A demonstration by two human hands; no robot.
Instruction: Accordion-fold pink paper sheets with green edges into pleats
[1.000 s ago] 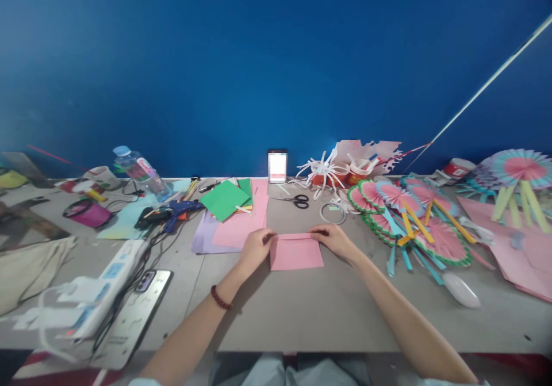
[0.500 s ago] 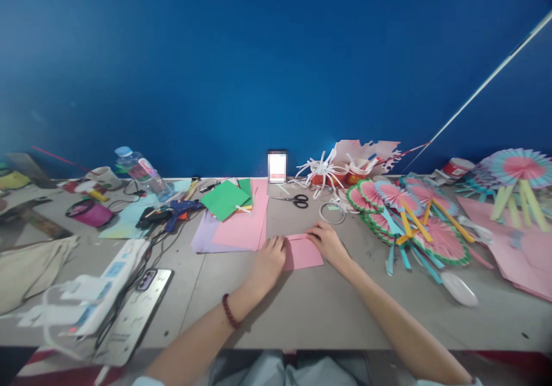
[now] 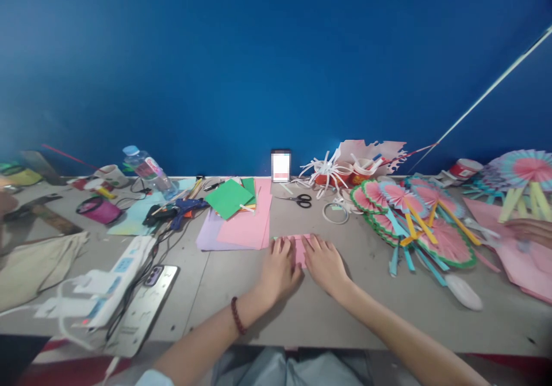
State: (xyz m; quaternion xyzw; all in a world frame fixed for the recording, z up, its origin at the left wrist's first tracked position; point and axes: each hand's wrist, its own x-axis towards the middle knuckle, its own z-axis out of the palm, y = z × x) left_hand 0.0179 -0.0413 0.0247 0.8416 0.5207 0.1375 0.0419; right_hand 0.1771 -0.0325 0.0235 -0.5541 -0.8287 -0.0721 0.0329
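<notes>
Before a blue wall (image 3: 276,58), on a grey table (image 3: 224,302), a small pink paper (image 3: 300,255) is partly covered by the left hand (image 3: 279,272) and the right hand (image 3: 325,266), both unclenched with fingers laid over it, near the scissors (image 3: 305,201).

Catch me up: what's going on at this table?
A person's left hand and right hand both rest on a small piece of pink paper lying on the gray table. Black-handled scissors lie beyond them, and pleated paper fans lie to the right. At the right edge, another person's hand is over larger pink sheets.
</notes>
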